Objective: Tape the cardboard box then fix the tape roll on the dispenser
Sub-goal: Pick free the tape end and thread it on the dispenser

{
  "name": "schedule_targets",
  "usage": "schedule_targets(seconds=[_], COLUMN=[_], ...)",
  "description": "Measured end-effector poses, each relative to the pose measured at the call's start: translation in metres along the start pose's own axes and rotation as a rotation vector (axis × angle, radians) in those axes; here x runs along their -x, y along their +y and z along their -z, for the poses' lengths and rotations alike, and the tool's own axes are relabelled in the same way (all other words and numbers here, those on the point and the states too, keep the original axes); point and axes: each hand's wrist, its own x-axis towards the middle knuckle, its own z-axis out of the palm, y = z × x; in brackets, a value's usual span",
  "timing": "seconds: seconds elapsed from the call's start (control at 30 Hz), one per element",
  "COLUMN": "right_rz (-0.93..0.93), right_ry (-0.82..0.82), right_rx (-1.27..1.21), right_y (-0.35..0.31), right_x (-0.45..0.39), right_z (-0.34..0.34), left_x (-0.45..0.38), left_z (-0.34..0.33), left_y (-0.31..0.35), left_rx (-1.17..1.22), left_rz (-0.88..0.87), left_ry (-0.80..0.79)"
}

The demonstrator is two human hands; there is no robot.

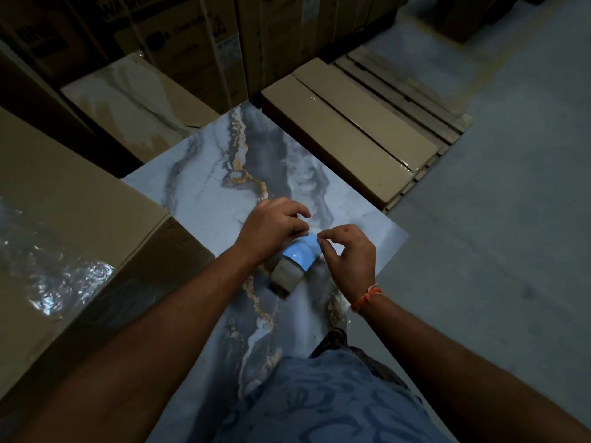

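Glossy tape roll (pixel 289 266) held above the marbled sheet (pixel 204 193), loose end being worked free.
Left hand (pixel 271 227) grips the roll; right hand (pixel 347 251) at 3 o'clock pinches its end, likely to peel next. No dispenser visible. Box (pixel 64 199) at 9; stacked cartons (pixel 345 129) at 1.
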Motion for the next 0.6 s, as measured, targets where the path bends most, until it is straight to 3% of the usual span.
schedule_targets(seconds=[0.33, 0.4, 0.53, 0.6], right_rz=[0.076, 0.086, 0.094, 0.105], right_ry=[0.008, 0.018, -0.001, -0.031], right_rx=[0.172, 0.161, 0.094, 0.055], right_y=[0.005, 0.006, 0.011, 0.011], right_x=[0.004, 0.006, 0.015, 0.021], right_z=[-0.006, -0.004, -0.003, -0.006], left_x=[0.002, 0.002, 0.005, 0.006], left_z=[0.003, 0.008, 0.017, 0.019], left_y=[0.000, 0.004, 0.011, 0.010], left_rx=[0.034, 0.136, 0.581, 0.715], left_rz=[0.006, 0.122, 0.560, 0.648], left_ry=[0.010, -0.014, -0.172, -0.249])
